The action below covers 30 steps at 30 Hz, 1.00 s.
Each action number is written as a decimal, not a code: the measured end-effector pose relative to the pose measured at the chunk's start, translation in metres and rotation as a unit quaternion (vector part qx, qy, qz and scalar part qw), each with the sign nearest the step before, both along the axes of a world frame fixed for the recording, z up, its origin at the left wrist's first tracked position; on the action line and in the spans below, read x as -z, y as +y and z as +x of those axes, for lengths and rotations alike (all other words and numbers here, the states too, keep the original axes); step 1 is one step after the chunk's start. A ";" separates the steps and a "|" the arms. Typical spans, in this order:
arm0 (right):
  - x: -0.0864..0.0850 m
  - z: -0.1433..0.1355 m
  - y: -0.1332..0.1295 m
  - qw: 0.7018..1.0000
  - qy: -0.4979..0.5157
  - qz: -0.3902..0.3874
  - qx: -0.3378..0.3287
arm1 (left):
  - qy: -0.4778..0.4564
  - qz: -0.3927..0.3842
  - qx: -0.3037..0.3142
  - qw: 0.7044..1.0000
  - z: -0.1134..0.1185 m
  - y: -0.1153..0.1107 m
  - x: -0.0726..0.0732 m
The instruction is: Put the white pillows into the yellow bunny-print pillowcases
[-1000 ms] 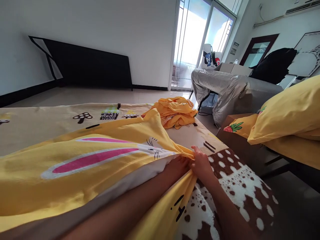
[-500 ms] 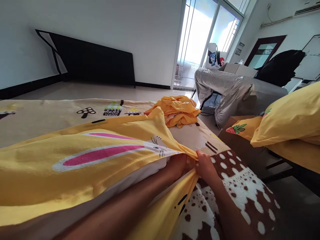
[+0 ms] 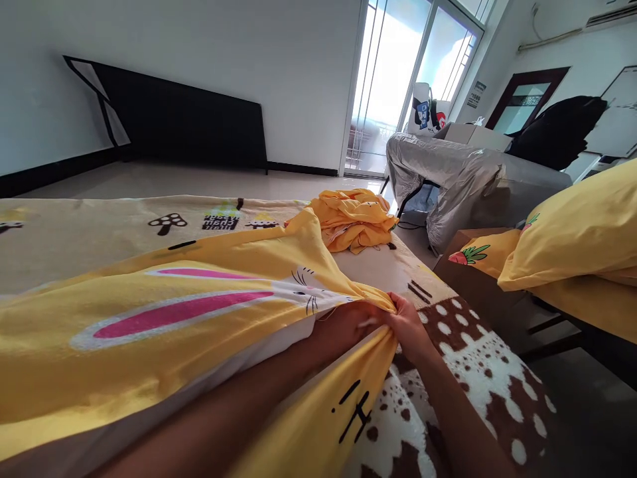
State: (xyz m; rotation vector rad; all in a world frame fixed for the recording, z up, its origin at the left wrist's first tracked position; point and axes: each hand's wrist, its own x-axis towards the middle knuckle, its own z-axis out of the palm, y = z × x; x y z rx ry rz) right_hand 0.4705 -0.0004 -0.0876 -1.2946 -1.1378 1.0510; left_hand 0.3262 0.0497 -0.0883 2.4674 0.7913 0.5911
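Cloth (image 3: pixel 199 338) shifted left, bunched in right fingers (image 3: pixel 401 309)

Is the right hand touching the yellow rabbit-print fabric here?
Touching. The head view shows it plainly: the right hand is closed on a bunched part of the yellow rabbit-print fabric, with folds converging at its grip.

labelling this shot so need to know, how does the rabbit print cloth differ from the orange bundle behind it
The rabbit print cloth is stretched out long, while the orange bundle is crumpled in a heap. The cloth is bunched in the right hand; no hand touches the bundle. The cloth looks paler yellow, the bundle deeper orange. Both are fabric, over the patterned blanket.
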 end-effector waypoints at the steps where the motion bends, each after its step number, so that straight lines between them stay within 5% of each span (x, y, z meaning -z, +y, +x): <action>1: 0.001 0.002 0.001 0.999 -0.044 0.010 0.010 | -0.011 -0.011 -0.027 1.000 -0.002 0.000 -0.002; 5: 0.002 0.008 0.002 0.959 -0.263 0.041 0.095 | -0.072 -0.069 -0.119 0.988 -0.008 0.002 -0.006; 10: 0.000 0.005 0.002 0.933 -0.344 0.022 0.100 | -0.078 -0.122 -0.047 0.988 -0.011 0.008 -0.012; 16: -0.001 0.007 0.002 0.935 -0.341 0.020 0.090 | -0.086 -0.230 0.085 0.966 -0.012 0.014 -0.020; 20: 0.003 0.009 0.003 0.939 -0.333 0.031 0.082 | -0.075 -0.159 0.167 0.970 -0.009 0.010 -0.016; 25: 0.008 0.005 0.007 0.983 -0.163 0.074 0.034 | 0.044 -0.070 0.144 0.986 -0.003 0.003 -0.008; 30: 0.010 0.001 0.009 0.994 -0.061 0.087 0.028 | -0.062 -0.028 0.098 0.993 -0.002 0.003 -0.005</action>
